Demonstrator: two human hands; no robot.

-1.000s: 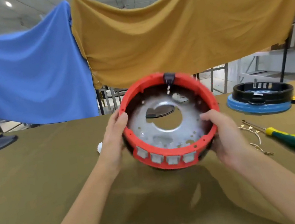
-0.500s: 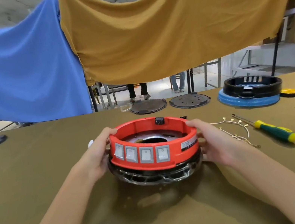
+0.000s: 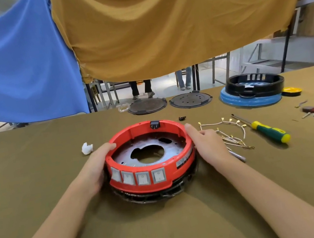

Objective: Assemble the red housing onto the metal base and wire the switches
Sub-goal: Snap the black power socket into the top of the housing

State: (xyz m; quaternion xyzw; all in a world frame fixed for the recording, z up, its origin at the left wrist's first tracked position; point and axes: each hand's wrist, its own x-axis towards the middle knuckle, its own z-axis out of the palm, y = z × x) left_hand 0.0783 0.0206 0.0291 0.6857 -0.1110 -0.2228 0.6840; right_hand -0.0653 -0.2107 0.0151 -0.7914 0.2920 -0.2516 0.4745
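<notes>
- Red housing (image 3: 153, 174) sits on the bench (image 3: 37, 182), centre near, atop a dark ring; metal base (image 3: 133, 154) visible inside it, with a large central hole.
- Left hand (image 3: 95, 167) curls round the housing's left wall, thumb on the rim. Right hand (image 3: 208, 143) lies against the right wall, fingers loosely bent; whether it truly clasps, cannot tell.
- Judged: rigid plastic shell, light; the steel plate adds weight. Smooth sides may slip.
- Best hold: opposite walls, clear of the four switches (image 3: 139, 177) on the near face.
- Wires (image 3: 228, 133) thin, limp, tangle-prone; take them by the terminals. Screwdriver (image 3: 267, 130) lies right.
</notes>
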